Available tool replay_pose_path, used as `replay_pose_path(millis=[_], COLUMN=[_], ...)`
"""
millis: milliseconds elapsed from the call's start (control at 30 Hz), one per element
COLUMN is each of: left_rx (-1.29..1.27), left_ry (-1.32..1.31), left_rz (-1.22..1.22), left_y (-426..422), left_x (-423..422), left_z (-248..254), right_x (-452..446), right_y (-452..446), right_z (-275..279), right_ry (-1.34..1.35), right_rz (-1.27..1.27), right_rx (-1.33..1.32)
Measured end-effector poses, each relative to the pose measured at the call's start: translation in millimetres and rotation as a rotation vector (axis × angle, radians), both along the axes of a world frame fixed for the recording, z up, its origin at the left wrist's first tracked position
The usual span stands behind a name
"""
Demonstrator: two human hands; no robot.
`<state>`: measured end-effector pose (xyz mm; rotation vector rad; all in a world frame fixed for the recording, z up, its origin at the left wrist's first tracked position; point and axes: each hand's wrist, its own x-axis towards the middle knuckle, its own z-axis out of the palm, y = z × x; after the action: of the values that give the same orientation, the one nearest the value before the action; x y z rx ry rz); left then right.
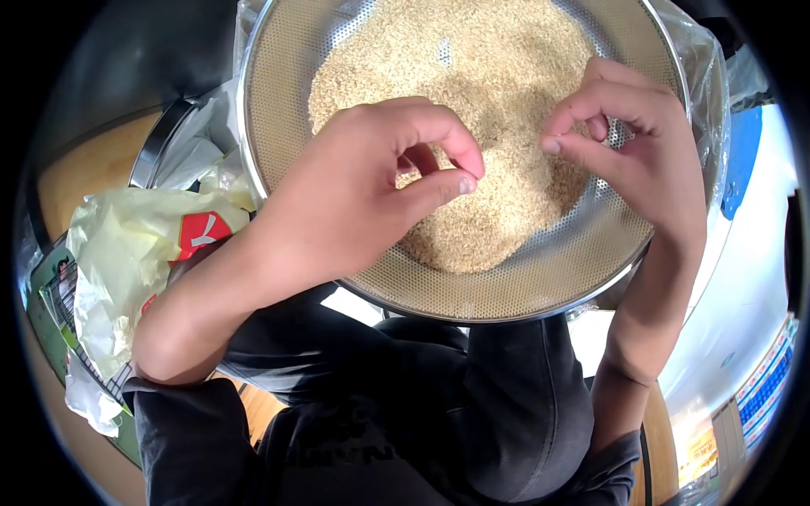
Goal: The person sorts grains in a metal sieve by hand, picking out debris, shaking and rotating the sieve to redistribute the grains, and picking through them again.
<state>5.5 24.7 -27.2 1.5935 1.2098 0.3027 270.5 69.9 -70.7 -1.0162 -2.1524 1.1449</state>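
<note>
A round metal sieve (295, 244) with a fine perforated wall sits above my lap. Small pale-brown grains (506, 93) lie heaped across its bottom, and bare metal shows around the heap. My left hand (380, 173) is over the near left part of the grains, with thumb and forefinger pinched together. Over the right side of the sieve, my right hand (637, 139) also holds thumb and forefinger in a pinch. Whatever may be between the fingertips of either hand is too small to make out.
A yellowish plastic bag (126, 244) with a red mark rests on a wire rack (63, 291) at the left. Clear plastic (709, 93) surrounds the sieve's right side. Beyond it are a blue object (742, 160) and a white surface (751, 261).
</note>
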Motion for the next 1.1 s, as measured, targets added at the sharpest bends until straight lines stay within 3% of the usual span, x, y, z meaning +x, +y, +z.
replay_pose_path(millis=[167,267,333,433,633,733,1100], left_rx=[-0.077,-0.115,-0.218,-0.27,-0.262,-0.237,-0.235], left_ry=[-0.069,-0.043,0.005,0.03,-0.007,0.019,0.027], left_rz=[0.031,0.043,0.085,0.09,0.128,0.123,0.117], left_y=[0.6,1.1,2.5,4.4,1.4,1.7,2.9], left_x=[6.6,6.2,7.5,7.7,2.5,1.9,0.0], left_z=[-3.1,-5.2,-4.1,-1.2,-10.0,-8.4,-5.4], right_x=[0.4,0.5,-0.7,-5.8,-19.6,-27.5,-34.4], right_y=[1.1,0.5,-1.3,-4.9,-7.2,-3.5,-6.0], right_z=[-2.0,-3.7,-11.7,-22.6,-29.4,-25.8,-38.0], right_ry=[0.07,0.002,-0.196,-0.24,-0.321,-0.482,-0.491], right_rz=[0.02,0.002,-0.033,-0.067,0.088,0.067,0.036], right_rx=[-0.007,-0.028,0.055,0.18,0.222,0.185,0.196])
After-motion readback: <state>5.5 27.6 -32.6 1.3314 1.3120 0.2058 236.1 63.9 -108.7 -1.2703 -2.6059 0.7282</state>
